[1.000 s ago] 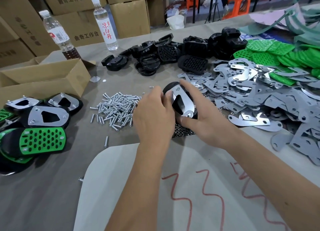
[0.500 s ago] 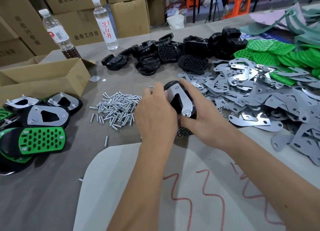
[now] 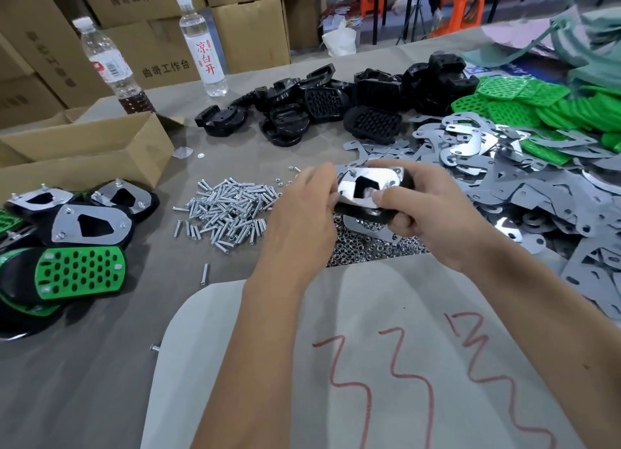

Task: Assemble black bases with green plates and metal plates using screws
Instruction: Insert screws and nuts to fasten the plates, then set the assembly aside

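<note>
Both hands are holding one black oval plastic base w/ a shiny metal plate on top (image 3: 368,188), lifted just above centre of the grey table (image 3: 84,381). Right hand (image 3: 433,213) is gripping it from 3 o'clock, thumb pressing on the plate's near edge, other fingers curling under and mostly hidden. Left hand (image 3: 302,220) is meeting the base's 9 o'clock end; its fingertips are tucked behind the hand, so can't tell if they're pinching a screw or just the plate. Green plate on this base isn't visible from here.

Loose silver screws (image 3: 228,210) are lying at 9 o'clock of the hands. A heap of small nuts (image 3: 356,247) is partly hidden under the hands. Spare black bases (image 3: 336,105) are piled at 12, flat grey metal plates (image 3: 537,186) at 3, perforated green plates (image 3: 537,105) at 2, cut off by the frame edge. Finished assemblies (image 3: 77,243) are sitting at 9 o'clock, partly cropped.
</note>
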### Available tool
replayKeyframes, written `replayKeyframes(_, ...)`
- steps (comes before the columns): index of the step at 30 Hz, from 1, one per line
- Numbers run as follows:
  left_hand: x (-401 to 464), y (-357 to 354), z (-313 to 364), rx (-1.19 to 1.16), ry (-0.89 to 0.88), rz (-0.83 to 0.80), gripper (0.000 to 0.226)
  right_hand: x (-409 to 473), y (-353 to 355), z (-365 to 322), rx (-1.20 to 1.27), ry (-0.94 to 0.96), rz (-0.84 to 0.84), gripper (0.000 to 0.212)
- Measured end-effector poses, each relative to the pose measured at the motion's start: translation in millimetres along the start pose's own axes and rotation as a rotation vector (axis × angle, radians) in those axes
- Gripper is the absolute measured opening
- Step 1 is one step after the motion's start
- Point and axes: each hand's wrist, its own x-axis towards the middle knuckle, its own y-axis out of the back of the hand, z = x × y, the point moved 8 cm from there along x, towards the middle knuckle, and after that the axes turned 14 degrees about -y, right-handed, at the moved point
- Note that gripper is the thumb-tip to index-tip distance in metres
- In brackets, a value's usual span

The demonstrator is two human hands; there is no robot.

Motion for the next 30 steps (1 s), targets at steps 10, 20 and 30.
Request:
replayKeyframes(10,-7,-5,-17,0.032,0.28,0.1,0.032,-7,-12,-3,-0.271,0.078,0.099,0.053)
replayKeyframes(20,-18,-4,-35,0.247,0.549,0.0,0.035,-15,-31,-9,-0.515,0.236,0.211,0.055)
replayKeyframes(30,-14,0,-25,0.292,0.5,0.027,0.027,-15,-30,-11,-0.482,0.261,0.262,0.051)
